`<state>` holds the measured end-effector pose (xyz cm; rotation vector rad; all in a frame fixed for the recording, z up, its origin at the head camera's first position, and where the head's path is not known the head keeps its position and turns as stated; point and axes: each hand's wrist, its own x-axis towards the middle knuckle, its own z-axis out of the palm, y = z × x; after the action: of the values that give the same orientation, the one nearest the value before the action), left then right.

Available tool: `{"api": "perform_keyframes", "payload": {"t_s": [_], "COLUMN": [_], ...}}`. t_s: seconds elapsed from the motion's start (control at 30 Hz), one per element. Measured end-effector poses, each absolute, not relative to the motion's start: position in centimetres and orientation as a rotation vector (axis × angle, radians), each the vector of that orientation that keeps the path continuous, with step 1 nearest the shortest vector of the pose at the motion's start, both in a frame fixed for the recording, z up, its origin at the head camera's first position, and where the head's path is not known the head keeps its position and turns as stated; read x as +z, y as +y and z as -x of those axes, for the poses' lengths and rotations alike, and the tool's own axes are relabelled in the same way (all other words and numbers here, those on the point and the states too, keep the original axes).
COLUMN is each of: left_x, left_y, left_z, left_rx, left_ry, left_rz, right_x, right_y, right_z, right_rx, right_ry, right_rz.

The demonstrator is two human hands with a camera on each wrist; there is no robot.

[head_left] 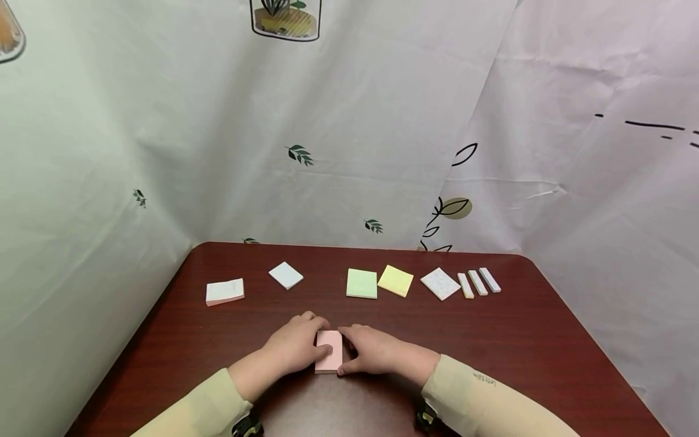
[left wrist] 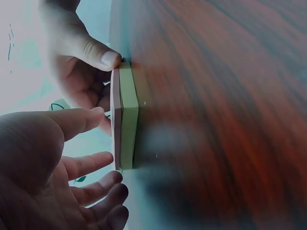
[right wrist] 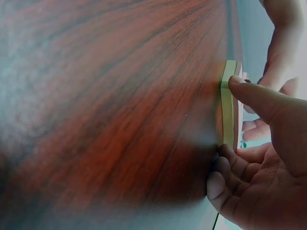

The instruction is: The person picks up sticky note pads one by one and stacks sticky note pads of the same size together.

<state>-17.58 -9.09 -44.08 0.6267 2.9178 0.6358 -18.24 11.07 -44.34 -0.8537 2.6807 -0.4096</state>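
Observation:
A pink sticky note pad (head_left: 329, 365) lies on top of a yellow-green pad (left wrist: 128, 129), the two forming a small stack on the table near the person. My left hand (head_left: 292, 346) is on the stack's left side, its thumb touching the pink top and its other fingers loosely extended by the far end. On the right side, my right hand (head_left: 374, 350) grips the stack between the thumb at the near corner and curled fingers at the far corner. The wrist views show both layers edge-on.
Along the back of the dark red table (head_left: 524, 346) lie a white pad with a pinkish side (head_left: 225, 291), a pale blue pad (head_left: 286, 275), a green pad (head_left: 361, 283), a yellow pad (head_left: 395, 280), a patterned white pad (head_left: 440, 284) and three narrow strips (head_left: 477, 283). Printed cloth (head_left: 349, 200) hangs behind.

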Motion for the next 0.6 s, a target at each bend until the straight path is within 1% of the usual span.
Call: {"api": "perform_keyframes", "payload": {"t_s": [0.6], "left_x": [-42.3], "left_y": [-12.8], "left_z": [15.0], "left_rx": [0.461], "left_ry": [3.113], "left_rz": [-0.582], "right_x": [-44.6], "right_y": [11.3], "right_z": [18.4], "right_rx": [-0.423], "right_ry": [2.677], "right_rz": [0.868]}}
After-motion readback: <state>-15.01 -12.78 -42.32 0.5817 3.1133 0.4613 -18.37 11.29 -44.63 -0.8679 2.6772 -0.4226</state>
